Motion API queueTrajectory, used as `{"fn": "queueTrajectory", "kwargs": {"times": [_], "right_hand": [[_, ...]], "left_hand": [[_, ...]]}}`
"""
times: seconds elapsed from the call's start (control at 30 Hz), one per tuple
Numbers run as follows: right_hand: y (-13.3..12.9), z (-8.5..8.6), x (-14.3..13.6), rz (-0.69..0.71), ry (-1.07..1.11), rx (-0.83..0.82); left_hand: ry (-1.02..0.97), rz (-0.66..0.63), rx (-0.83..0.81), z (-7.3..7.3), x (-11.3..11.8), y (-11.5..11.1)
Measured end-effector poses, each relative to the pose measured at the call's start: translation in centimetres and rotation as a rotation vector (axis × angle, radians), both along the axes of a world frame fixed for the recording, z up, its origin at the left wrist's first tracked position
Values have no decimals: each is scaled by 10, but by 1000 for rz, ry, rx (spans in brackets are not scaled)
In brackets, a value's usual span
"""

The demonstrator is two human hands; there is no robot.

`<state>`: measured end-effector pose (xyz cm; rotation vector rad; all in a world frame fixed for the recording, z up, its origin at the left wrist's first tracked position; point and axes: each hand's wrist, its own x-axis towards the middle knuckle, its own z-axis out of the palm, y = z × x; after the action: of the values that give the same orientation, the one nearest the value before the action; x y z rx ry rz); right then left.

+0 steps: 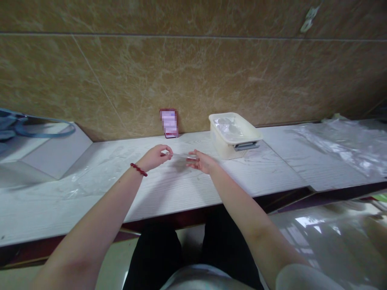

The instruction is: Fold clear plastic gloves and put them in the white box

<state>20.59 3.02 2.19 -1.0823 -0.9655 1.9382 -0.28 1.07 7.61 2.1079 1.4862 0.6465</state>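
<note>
Above the white wood-grain tabletop [181, 189], a thin, clear strip-like piece of plastic [180, 156] spans the space between my hands. My left hand [157, 157], below which a red bead bracelet [139, 169] circles the wrist, pinches its left end between thumb and fingertips. The right end lies between the thumb and fingers of my right hand [202, 161]. What kind of piece it is I cannot make out. Just right of my right hand stands a cream plastic bin [225, 147] with a grey latch, holding clear plastic items.
A phone [171, 123] leans upright against the brown marbled wall [187, 80]. Clear plastic film [93, 177] lies flat at left, beside a white box [57, 151] and a blue strap [48, 135]. More crumpled clear plastic [347, 141] covers the right side of the tabletop.
</note>
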Motion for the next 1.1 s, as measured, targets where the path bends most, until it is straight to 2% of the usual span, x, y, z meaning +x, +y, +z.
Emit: {"fn": "queueTrajectory", "kwargs": {"times": [0.13,0.23,0.3,0.43,0.53,0.67,0.87,1.1], "right_hand": [[2,-3,-2,-132,11,141],[2,-6,-2,-162,25,241],[2,-7,-2,-165,13,273],[3,-8,-4,-190,-33,330],[3,-9,-5,-199,-62,378],[6,-15,-4,-182,-118,426],[11,-26,-2,-164,-325,519],[8,-16,1,-101,-372,494]], "left_hand": [[-92,-58,117,-11,-1,-6],[-329,-53,37,-23,2,-13],[-554,33,-33,-34,6,-14],[-868,363,-161,-53,16,-8],[-1029,473,-292,-61,18,-3],[-1166,435,-379,-58,16,-3],[-1249,398,-435,-55,14,-5],[-1170,312,-438,-51,15,-9]]}}
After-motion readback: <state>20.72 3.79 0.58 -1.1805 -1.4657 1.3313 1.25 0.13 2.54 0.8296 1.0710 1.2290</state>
